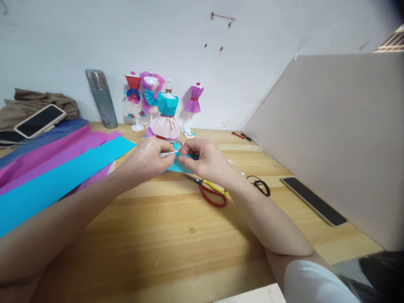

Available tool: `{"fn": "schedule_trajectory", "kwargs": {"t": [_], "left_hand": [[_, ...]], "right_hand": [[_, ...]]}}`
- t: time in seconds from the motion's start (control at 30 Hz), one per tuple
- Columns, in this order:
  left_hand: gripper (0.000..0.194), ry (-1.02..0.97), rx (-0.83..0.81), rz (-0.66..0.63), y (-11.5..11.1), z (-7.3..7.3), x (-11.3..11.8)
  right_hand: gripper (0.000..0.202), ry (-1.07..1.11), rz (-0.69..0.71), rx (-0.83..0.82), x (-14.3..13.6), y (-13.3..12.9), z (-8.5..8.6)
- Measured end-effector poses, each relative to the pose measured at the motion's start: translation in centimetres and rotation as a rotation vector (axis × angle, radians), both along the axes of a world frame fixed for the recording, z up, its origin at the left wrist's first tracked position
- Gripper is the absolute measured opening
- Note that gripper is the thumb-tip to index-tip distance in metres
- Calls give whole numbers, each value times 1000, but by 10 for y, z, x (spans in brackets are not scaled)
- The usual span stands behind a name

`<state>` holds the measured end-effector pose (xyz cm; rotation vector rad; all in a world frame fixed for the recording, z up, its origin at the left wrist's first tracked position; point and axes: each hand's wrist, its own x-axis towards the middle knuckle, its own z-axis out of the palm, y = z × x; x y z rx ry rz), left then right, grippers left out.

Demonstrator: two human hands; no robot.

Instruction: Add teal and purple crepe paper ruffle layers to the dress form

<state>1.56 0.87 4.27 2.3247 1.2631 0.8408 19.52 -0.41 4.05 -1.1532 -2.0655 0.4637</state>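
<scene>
Over the middle of the table, my left hand (148, 158) and my right hand (202, 155) meet with fingers bent in a pinch. Between them is a turquoise crepe paper piece (178, 167), spreading below the fingertips. A pale ring (178, 144), looking like a tape roll, shows at the left fingertips. My right thumb and forefinger press on the turquoise paper; the exact grip of the left is partly hidden. Just below the right hand lie scissors (213, 195) with one red and one yellow handle. Behind stands a mini dress form (168, 107) in a turquoise top and pale skirt.
More dressed mini forms (194, 99) stand by the wall, beside a grey flask (102, 101). Turquoise (66, 172) and purple paper sheets lie left, near a phone (40, 121) on brown cloth. Right are a black hair tie (261, 186), a dark flat device (314, 200) and a white partition (334, 126).
</scene>
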Motion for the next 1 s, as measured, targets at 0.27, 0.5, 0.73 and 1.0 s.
{"fn": "schedule_trajectory", "kwargs": {"t": [0.27,0.5,0.73,1.0], "left_hand": [[27,20,5,32,-2,1,0],[28,13,33,45,-2,0,0],[27,17,56,32,-4,1,0],[26,53,103,7,-3,-2,-2]], "right_hand": [[14,47,57,-92,3,1,0],[14,67,31,-145,2,4,3],[15,30,-76,-113,3,6,3],[18,54,-17,-122,2,5,4]]}}
